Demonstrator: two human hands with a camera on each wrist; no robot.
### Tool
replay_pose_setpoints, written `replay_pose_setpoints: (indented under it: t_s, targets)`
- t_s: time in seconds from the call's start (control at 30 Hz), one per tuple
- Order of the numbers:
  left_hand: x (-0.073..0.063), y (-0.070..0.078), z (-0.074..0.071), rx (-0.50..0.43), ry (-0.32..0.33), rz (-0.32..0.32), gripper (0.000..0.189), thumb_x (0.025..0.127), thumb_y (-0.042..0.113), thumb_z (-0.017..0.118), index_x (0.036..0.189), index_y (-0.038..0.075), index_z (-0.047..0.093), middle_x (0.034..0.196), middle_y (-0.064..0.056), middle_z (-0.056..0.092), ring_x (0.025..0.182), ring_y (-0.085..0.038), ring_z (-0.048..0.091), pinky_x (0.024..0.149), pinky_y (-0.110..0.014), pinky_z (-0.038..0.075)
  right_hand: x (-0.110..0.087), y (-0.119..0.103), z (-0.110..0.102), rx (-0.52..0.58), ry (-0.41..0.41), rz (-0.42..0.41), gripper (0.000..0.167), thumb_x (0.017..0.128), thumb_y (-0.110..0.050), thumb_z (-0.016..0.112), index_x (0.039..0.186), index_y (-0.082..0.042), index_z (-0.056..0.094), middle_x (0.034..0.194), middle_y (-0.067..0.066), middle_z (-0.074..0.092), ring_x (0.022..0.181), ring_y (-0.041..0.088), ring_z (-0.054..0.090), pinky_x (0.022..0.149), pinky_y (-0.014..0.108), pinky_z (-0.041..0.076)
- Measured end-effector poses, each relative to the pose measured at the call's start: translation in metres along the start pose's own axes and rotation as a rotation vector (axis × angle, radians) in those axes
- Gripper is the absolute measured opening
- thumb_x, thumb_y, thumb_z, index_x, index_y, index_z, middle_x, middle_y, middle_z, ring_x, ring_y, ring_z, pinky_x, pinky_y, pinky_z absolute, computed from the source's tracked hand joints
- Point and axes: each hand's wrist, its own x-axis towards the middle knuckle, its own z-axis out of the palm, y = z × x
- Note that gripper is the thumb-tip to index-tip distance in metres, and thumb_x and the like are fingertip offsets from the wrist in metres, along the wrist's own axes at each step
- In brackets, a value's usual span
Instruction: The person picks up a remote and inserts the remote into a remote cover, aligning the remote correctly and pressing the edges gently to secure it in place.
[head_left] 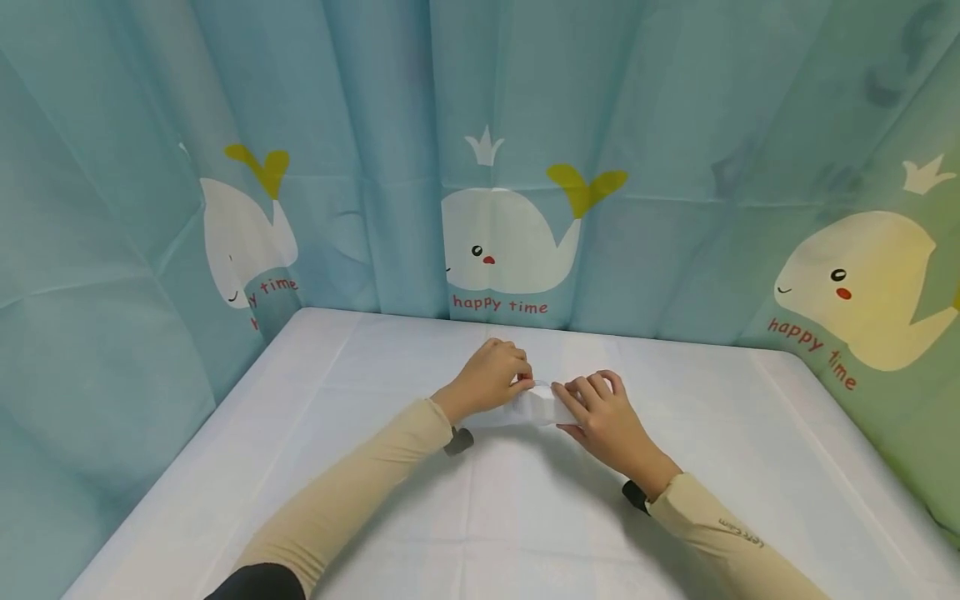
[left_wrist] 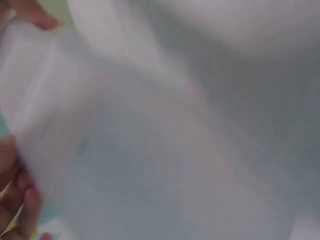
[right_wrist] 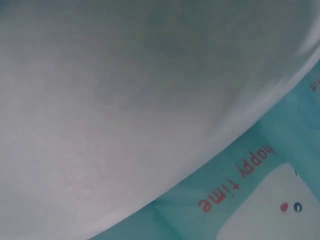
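Both hands meet over the middle of the table around a white, boxy item [head_left: 542, 406] with a translucent, film-like sheet [head_left: 491, 416] reaching left from it, like a frosted plastic bag. My left hand [head_left: 489, 377] pinches its upper edge between thumb and bent fingers. On the other side, my right hand [head_left: 600, 417] grips the right end, fingers over the top and thumb below. Up close in the left wrist view, the pale film [left_wrist: 150, 150] fills most of the picture, blurred, with fingers [left_wrist: 17, 200] along its left end. The right wrist view shows neither hand nor item.
A white-covered table [head_left: 390, 517] spreads beneath the hands. Behind it and at both sides hangs a blue-green curtain [head_left: 375, 108] printed with whales. Dark wrist straps [head_left: 635, 496] sit at the cuffs of the beige sleeves [head_left: 360, 475].
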Motion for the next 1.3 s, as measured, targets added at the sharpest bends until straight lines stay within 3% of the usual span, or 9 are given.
replay_pose_setpoints:
  t_s: [0.23,0.47,0.6,0.77,0.83,1.03,1.3]
  targets:
    - [-0.003,0.009,0.011,-0.025,0.233,0.006,0.013,0.086,0.025,0.067,0.079,0.016,0.073,0.079,0.005,0.068,0.079,-0.012,0.061,0.089,-0.034,0.047,0.006,-0.002,-0.002,0.013,-0.016,-0.007,0.064,0.055,-0.028,0.089,0.109,-0.003,0.067,0.090,0.008,0.057,0.079,0.023,0.052,0.078,0.047,0.045]
    - [-0.008,0.012,0.009,0.050,0.279,-0.082,0.014,0.085,0.029,0.067,0.079,0.018,0.073,0.080,0.006,0.070,0.076,-0.012,0.062,0.089,-0.035,0.047,0.010,0.003,-0.011,0.062,-0.025,0.038,0.067,0.051,-0.013,0.090,0.111,0.000,0.062,0.097,0.010,0.058,0.089,0.026,0.056,0.081,0.046,0.044]
    - [-0.011,0.015,0.008,0.064,0.368,-0.092,0.013,0.085,0.029,0.068,0.080,0.018,0.073,0.080,0.006,0.069,0.079,-0.013,0.061,0.088,-0.036,0.047,0.009,0.006,-0.014,0.096,0.018,0.058,0.066,0.048,-0.010,0.091,0.106,0.001,0.063,0.094,0.012,0.058,0.087,0.027,0.056,0.079,0.046,0.044]
    - [-0.015,0.020,0.009,0.120,0.566,-0.080,0.012,0.082,0.028,0.071,0.086,0.017,0.068,0.089,0.001,0.064,0.090,-0.019,0.057,0.089,-0.038,0.044,0.012,0.007,-0.016,0.100,0.077,0.177,0.065,0.045,-0.015,0.093,0.100,0.004,0.065,0.087,0.015,0.056,0.081,0.030,0.056,0.075,0.048,0.044]
    - [-0.018,0.021,0.010,0.181,0.608,-0.073,0.018,0.078,0.031,0.074,0.083,0.016,0.065,0.087,0.001,0.062,0.090,-0.019,0.055,0.088,-0.038,0.043,0.013,0.007,-0.018,0.095,0.097,0.244,0.063,0.045,-0.015,0.093,0.098,0.005,0.066,0.084,0.016,0.056,0.079,0.030,0.055,0.075,0.049,0.043]
    - [-0.026,0.024,0.016,0.333,0.573,-0.084,0.027,0.073,0.043,0.076,0.069,0.018,0.064,0.074,0.004,0.062,0.080,-0.017,0.055,0.084,-0.035,0.044,0.017,0.004,-0.019,0.087,0.173,0.367,0.057,0.049,-0.019,0.090,0.095,0.004,0.067,0.078,0.014,0.053,0.073,0.030,0.053,0.073,0.047,0.039]
    - [-0.028,0.030,0.017,0.204,0.570,-0.148,0.024,0.076,0.038,0.075,0.073,0.015,0.068,0.069,0.005,0.062,0.075,-0.015,0.054,0.085,-0.037,0.042,0.023,-0.004,-0.017,0.134,0.224,0.389,0.057,0.051,-0.018,0.089,0.097,0.007,0.067,0.078,0.014,0.053,0.071,0.030,0.049,0.067,0.043,0.037]
